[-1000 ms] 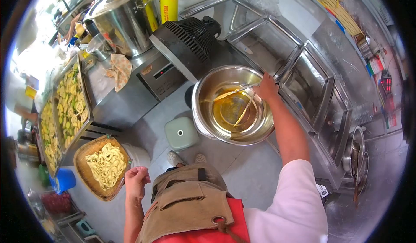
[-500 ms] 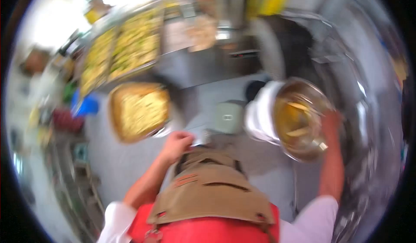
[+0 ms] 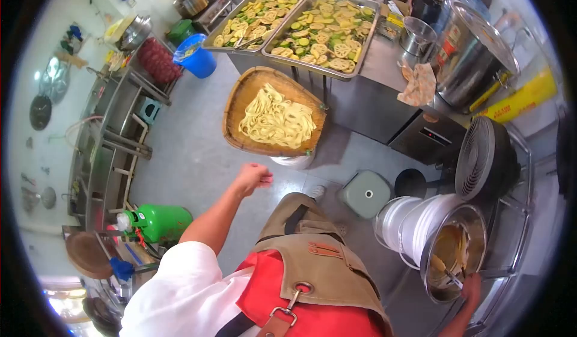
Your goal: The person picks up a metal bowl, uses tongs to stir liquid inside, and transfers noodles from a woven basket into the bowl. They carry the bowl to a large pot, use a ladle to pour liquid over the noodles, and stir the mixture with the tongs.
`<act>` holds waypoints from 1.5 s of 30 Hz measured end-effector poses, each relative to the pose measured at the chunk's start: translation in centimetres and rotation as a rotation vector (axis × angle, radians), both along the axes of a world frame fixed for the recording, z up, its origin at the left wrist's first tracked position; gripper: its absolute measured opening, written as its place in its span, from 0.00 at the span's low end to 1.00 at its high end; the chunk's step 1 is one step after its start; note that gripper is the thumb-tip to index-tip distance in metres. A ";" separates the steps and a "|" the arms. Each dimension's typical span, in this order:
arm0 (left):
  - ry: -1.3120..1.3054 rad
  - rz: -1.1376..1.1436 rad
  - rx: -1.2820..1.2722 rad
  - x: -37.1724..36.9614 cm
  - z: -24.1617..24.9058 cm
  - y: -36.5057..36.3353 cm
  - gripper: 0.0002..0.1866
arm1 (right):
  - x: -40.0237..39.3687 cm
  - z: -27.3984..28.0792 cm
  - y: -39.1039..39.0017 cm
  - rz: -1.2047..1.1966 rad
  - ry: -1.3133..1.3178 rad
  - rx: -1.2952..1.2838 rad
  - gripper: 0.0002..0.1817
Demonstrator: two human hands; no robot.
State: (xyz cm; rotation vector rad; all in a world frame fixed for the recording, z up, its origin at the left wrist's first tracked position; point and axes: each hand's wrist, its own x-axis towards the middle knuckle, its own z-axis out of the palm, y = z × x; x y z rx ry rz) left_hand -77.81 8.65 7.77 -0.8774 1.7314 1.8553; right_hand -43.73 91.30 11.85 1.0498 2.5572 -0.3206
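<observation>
At four o'clock the right hand (image 3: 472, 289) is closed round tongs (image 3: 441, 266) that dip into a steel bowl (image 3: 474, 221). Toward eight o'clock the left hand (image 3: 253, 178) is curled inward, whether round anything I cannot tell, near noodles (image 3: 277, 119) in a basket (image 3: 240, 96) at twelve

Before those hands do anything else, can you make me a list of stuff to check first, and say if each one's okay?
1. Right hand gripping the tongs: ok.
2. Tips of the tongs inside the metal bowl: ok.
3. Bowl resting steadily: cannot tell; its contact with the white bucket is hidden.
4. Left hand empty: cannot tell; its fingers are curled and nothing shows in them.
5. Noodles all within the woven basket: ok.
6. Straight way from bowl to basket open: not ok; the grey-green stool stands between them.
</observation>
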 end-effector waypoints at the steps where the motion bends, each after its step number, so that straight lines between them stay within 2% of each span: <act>1: 0.000 0.023 0.015 -0.7 -0.7 -2.1 0.05 | -0.9 2.4 -2.4 0.000 -0.076 0.032 0.18; 2: -0.002 0.046 0.030 -1.6 -0.9 -3.7 0.05 | -2.4 5.4 -5.8 0.003 -0.153 0.062 0.20; 3: 0.029 0.098 0.028 -2.6 -1.1 -5.0 0.04 | -1.1 4.4 -4.3 -0.105 -0.101 -0.005 0.19; 5: 0.082 0.211 0.020 -4.9 -1.1 -7.6 0.05 | 2.1 3.6 -3.0 -0.497 0.140 -0.301 0.19; 6: 0.090 0.255 0.051 -6.2 -1.7 -9.2 0.05 | 2.9 3.5 -3.1 -0.630 0.184 -0.351 0.21; 10: 0.087 0.378 0.192 -11.9 -5.7 -17.8 0.06 | 1.9 5.7 -8.8 -1.001 0.273 -0.285 0.25; 14: 0.042 0.480 0.277 -16.9 -9.6 -25.4 0.05 | 3.0 7.2 -13.7 -1.241 0.310 -0.201 0.31; 16: 0.062 0.522 0.351 -18.9 -10.5 -28.4 0.06 | 3.0 7.7 -15.6 -1.306 0.324 -0.190 0.35; 20: 0.029 0.591 0.396 -22.2 -11.8 -30.8 0.09 | -3.5 10.2 -24.1 -1.246 0.481 -0.150 0.33; 21: -0.018 0.623 0.344 -23.1 -12.0 -30.9 0.12 | -4.6 10.5 -25.1 -1.262 0.492 -0.170 0.33; 27: -0.183 0.555 -0.101 -27.1 -16.2 -33.0 0.11 | -8.8 11.4 -29.9 -1.345 0.611 -0.363 0.28; 29: -0.135 0.461 -0.181 -28.2 -17.0 -33.2 0.09 | -9.5 11.8 -31.0 -1.376 0.627 -0.408 0.27; 30: -0.109 0.416 -0.220 -28.7 -17.5 -33.5 0.09 | -9.9 11.4 -31.0 -1.422 0.586 -0.332 0.28; 31: -0.093 0.344 -0.297 -29.1 -19.8 -34.7 0.14 | -10.3 10.8 -31.0 -1.470 0.545 -0.258 0.30; 33: -0.032 0.030 -0.583 -29.5 -20.5 -35.5 0.22 | -10.6 9.9 -32.2 -1.488 0.566 -0.106 0.35; 34: 0.258 -0.003 -0.574 -28.6 -24.9 -36.9 0.30 | -8.7 10.8 -32.7 -1.461 0.608 -0.159 0.30; 35: 0.199 -0.087 -0.485 -29.4 -20.6 -34.6 0.33 | -8.4 9.5 -33.3 -1.463 0.634 -0.196 0.31; 36: 0.093 -0.228 -0.619 -31.2 -20.9 -34.5 0.35 | -8.9 8.3 -33.5 -1.491 0.636 -0.232 0.31; 37: 0.273 -0.150 -0.387 -31.4 -22.0 -33.9 0.34 | -9.2 7.7 -33.5 -1.518 0.637 -0.261 0.31; 38: 0.187 -0.155 -0.368 -31.6 -23.7 -34.4 0.30 | -9.1 7.7 -33.6 -1.535 0.639 -0.272 0.31; 39: 0.098 -0.185 -0.389 -31.1 -23.1 -34.3 0.24 | -9.2 7.9 -33.4 -1.536 0.631 -0.286 0.32; 43: 0.169 -0.178 -0.318 -32.3 -25.2 -33.4 0.17 | -10.2 8.0 -32.4 -1.536 0.624 -0.330 0.33; 45: 0.063 -0.169 -0.282 -32.8 -24.0 -33.1 0.16 | -10.7 8.2 -32.0 -1.530 0.627 -0.346 0.34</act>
